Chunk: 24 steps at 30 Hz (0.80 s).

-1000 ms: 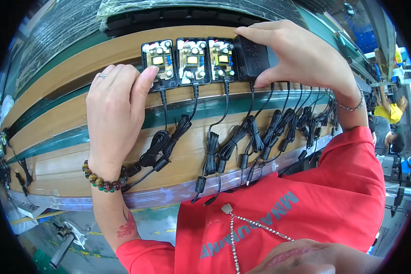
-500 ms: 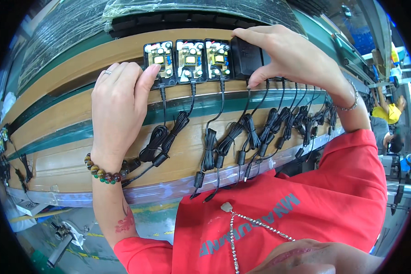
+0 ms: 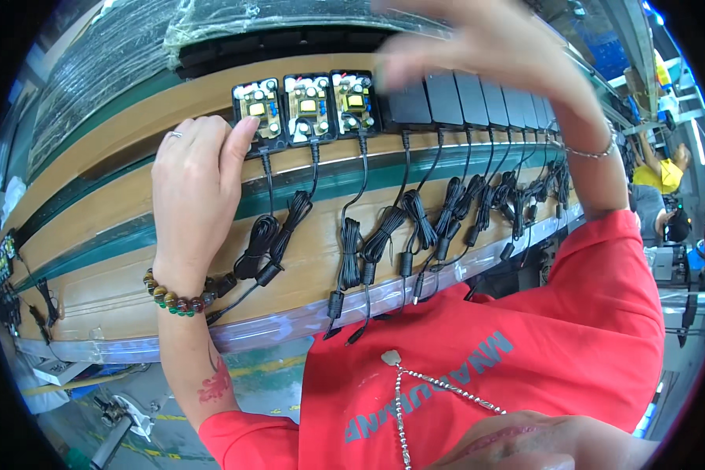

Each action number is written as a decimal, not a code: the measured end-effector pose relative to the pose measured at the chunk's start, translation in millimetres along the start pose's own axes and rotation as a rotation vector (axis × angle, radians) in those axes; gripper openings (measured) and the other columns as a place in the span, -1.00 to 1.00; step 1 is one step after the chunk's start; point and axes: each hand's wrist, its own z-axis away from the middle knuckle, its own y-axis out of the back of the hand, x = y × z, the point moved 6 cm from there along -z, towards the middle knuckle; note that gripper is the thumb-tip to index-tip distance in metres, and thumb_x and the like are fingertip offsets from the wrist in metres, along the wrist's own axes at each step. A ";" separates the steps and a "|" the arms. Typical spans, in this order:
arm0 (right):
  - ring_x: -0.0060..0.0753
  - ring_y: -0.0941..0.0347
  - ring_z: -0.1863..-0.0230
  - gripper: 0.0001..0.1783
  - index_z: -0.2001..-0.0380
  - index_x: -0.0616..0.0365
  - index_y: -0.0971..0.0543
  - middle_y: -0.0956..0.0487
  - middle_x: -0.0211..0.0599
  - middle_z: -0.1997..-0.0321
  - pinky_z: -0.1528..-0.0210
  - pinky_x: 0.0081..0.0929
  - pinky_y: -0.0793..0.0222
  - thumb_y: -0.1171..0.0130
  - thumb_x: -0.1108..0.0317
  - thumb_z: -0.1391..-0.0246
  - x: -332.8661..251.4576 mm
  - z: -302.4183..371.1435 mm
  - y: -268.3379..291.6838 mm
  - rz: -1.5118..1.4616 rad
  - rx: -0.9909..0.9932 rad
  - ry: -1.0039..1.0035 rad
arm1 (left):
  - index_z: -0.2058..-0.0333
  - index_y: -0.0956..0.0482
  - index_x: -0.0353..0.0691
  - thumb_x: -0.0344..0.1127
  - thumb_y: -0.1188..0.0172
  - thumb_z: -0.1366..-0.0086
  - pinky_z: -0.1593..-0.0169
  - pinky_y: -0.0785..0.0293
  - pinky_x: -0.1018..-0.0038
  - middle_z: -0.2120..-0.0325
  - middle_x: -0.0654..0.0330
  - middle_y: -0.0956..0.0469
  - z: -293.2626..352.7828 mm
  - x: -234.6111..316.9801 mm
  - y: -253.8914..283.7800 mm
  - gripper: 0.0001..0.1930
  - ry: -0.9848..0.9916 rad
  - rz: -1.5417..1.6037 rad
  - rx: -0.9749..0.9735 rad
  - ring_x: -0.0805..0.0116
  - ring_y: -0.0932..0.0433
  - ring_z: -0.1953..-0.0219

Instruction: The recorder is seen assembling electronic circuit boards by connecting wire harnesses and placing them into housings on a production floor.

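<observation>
In the head view, 3 open black cases stand side by side on the brown bench surface (image 3: 110, 288): the left case (image 3: 259, 117), the middle case (image 3: 309, 113) and the right case (image 3: 355, 106). Each bares a circuit board with a yellow block near its middle. Just right of them, a row of closed black adapters (image 3: 409, 108) continues along the bench, getting smaller toward the far right.

The left hand (image 3: 196, 184) is at the left end of the row, fingers bent together and thumb out, the thumb tip against the upper left case's edge or just beside it; whether it grips that case, I cannot tell. The right hand (image 3: 486, 51) is blurred and spread wide, thumb and fingers well apart, above the nearer closed adapters; it holds nothing visible, and contact cannot be made out.

From the lower edge of the cases and adapters, black cables (image 3: 351, 254) run over a green strip (image 3: 102, 247) toward the person, most tied in bundles. A clear plastic edging (image 3: 266, 323) lines the near side of the bench. Beyond the row lies a long black tray (image 3: 290, 48). At the far right is a person in yellow (image 3: 666, 176).
</observation>
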 end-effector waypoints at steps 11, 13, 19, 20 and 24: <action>-0.02 -0.53 -0.01 -0.52 -0.07 0.16 -0.55 -0.57 0.02 0.00 -0.06 -0.18 -0.46 -0.20 0.06 -0.23 -45.0 -44.8 -3.9 0.015 0.965 0.063 | 0.49 -0.44 -0.33 -0.34 -0.19 -0.38 0.29 -0.33 0.20 0.54 0.01 -0.42 -4.6 -2.9 0.6 -0.73 0.048 -0.001 0.007 0.02 -0.43 0.43; -0.21 -0.49 0.15 -0.62 0.02 0.20 -0.54 -0.55 -0.12 0.12 0.02 -0.29 -0.42 -0.09 0.11 -0.31 -35.0 -35.9 23.9 -0.075 1.231 0.131 | 0.49 -0.44 -0.33 -0.34 -0.20 -0.38 0.29 -0.33 0.20 0.54 0.01 -0.42 -9.7 0.5 5.0 -0.74 0.031 -0.009 -0.002 0.02 -0.43 0.43; -0.48 -0.32 0.35 -0.66 0.12 0.28 -0.48 -0.43 -0.40 0.39 0.17 -0.56 -0.32 0.12 0.18 -0.45 0.0 -7.2 80.8 -0.767 1.186 -0.124 | 0.50 -0.41 -0.33 -0.35 -0.20 -0.37 0.30 -0.33 0.20 0.55 0.01 -0.40 -8.9 2.1 -1.4 -0.72 0.018 0.009 -0.008 0.02 -0.42 0.44; -0.49 -0.32 0.35 -0.66 0.12 0.28 -0.48 -0.42 -0.41 0.40 0.18 -0.56 -0.32 0.12 0.19 -0.45 -3.5 -1.7 86.8 -0.690 1.198 -0.095 | 0.51 -0.41 -0.33 -0.35 -0.20 -0.37 0.30 -0.33 0.20 0.55 0.01 -0.40 -6.2 2.0 -2.7 -0.72 0.029 0.005 -0.021 0.02 -0.41 0.44; -0.44 -0.37 0.33 -0.69 0.12 0.29 -0.49 -0.45 -0.38 0.40 0.17 -0.51 -0.34 0.07 0.22 -0.43 -20.3 1.4 76.3 -0.436 1.324 0.057 | 0.52 -0.39 -0.32 -0.34 -0.21 -0.37 0.29 -0.32 0.19 0.56 0.01 -0.38 -4.0 4.0 -6.0 -0.71 0.045 0.009 -0.031 0.01 -0.40 0.44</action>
